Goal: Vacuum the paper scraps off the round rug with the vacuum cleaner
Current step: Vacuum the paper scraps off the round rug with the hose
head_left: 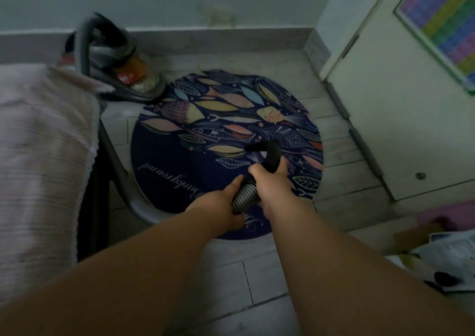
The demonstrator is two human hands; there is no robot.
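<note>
A round dark-blue rug point(180, 171) with a coloured fish pattern lies on the tiled floor. I see no paper scraps on it in this blurred frame. The vacuum cleaner body point(123, 60), grey with an orange canister, stands at the rug's far left edge. Its grey ribbed hose point(244, 197) loops along the left of the rug to my hands. My left hand point(223, 207) grips the ribbed hose. My right hand point(270, 181) grips the black curved handle point(270, 155), whose black end hangs over the rug's right half.
A bed with a pink striped cover point(43, 161) fills the left side. A white door point(401, 104) with a coloured chart stands at the right. Papers and a pink item point(447, 248) lie on the floor at the lower right. A wall with a grey skirting closes the back.
</note>
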